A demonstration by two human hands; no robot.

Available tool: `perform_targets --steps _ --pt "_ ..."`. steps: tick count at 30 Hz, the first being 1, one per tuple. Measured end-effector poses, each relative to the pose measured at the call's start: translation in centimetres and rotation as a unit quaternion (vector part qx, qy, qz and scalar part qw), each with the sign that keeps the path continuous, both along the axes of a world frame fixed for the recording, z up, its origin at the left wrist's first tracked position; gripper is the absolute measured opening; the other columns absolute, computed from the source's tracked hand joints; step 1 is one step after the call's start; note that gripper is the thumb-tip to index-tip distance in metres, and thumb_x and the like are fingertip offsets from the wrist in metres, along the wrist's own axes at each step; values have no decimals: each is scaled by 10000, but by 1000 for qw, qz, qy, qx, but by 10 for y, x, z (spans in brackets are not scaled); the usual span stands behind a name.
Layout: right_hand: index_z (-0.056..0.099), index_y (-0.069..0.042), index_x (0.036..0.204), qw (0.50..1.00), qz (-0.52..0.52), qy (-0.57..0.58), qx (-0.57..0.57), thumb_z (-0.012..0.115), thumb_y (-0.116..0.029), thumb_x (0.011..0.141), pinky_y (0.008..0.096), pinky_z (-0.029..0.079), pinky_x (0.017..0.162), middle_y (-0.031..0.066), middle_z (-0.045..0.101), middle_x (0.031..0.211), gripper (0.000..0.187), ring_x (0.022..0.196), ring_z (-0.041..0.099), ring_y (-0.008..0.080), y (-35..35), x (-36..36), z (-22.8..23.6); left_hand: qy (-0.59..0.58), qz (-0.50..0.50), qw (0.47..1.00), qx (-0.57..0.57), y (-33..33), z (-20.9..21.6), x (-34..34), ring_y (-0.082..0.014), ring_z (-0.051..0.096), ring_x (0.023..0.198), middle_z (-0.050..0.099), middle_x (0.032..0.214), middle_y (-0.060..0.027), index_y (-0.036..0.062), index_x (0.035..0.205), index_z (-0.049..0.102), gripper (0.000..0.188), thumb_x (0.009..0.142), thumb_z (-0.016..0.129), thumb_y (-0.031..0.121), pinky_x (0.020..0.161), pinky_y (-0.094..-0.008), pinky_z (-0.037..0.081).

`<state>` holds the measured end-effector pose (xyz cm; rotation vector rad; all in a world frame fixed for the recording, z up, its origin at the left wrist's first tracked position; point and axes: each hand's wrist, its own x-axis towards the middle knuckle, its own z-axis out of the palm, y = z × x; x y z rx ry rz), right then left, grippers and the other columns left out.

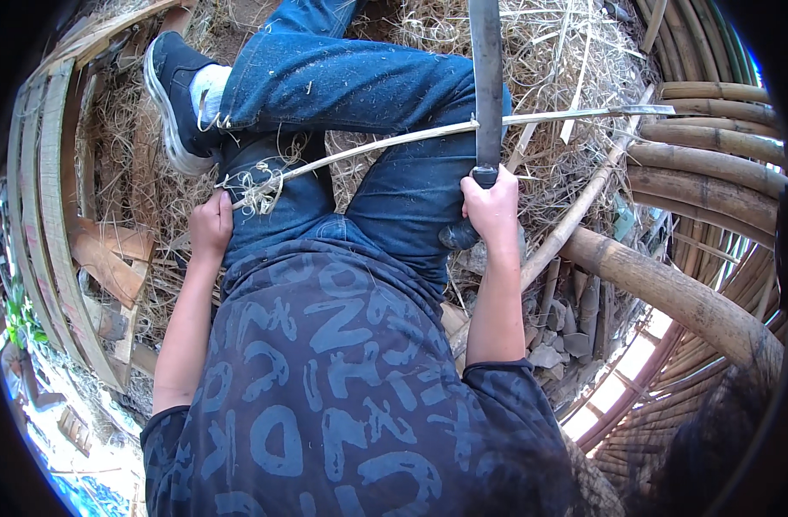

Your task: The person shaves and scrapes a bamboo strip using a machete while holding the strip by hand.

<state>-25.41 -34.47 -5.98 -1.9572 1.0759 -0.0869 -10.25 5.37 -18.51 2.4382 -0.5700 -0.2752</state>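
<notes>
In my right hand is the dark handle of a machete, its long blade pointing away from me. A thin, pale bamboo strip runs across my lap, and its left end is pinched in my left hand. The blade crosses the strip and appears to touch it right of the middle. Curled shavings cling to the strip beside my left hand. The strip's far right end reaches out past my knee toward stacked bamboo.
Thick bamboo poles and a stack of bamboo lie at the right. A wooden slatted crate stands on the left. Shavings and straw cover the ground around my legs. Broken stones lie near my right elbow.
</notes>
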Motion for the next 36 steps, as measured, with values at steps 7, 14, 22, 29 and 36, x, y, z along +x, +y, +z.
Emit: perform_targets --steps 7,14,22,29,36 --pt "559 28 712 1000 7 13 -1 635 -84 739 350 465 534 82 577 576 137 522 571 177 2 -1 1 -5 0 1000 -5 0 -2 -1 -452 599 622 589 648 -251 19 813 619 349 1005 437 247 548 -522 442" --pt "561 38 723 999 18 23 -16 636 -74 725 349 473 557 108 588 589 135 539 581 193 13 -3 -3 -8 0 1000 -9 -3 2 0 -450 603 625 584 641 -251 18 803 614 352 1007 439 247 543 -514 441" --pt "584 45 761 997 59 32 -23 631 -76 727 372 495 591 152 616 625 134 581 629 243 24 1 9 -2 3 1000 -14 -4 0 -2 -444 609 632 593 651 -245 18 818 623 343 1006 443 242 546 -508 449" --pt "631 60 895 977 201 73 -8 635 -117 722 424 525 701 246 657 747 248 763 678 402 83 16 5 -19 22 999 -30 -6 -1 -4 -435 621 635 606 667 -244 17 860 638 326 1007 456 244 556 -497 471" --pt "610 31 813 999 33 13 -23 633 -54 728 330 471 579 99 622 648 122 585 584 161 43 20 21 -45 13 999 -28 -2 -5 -8 -424 621 614 601 639 -223 33 871 616 332 1016 458 287 545 -500 465"
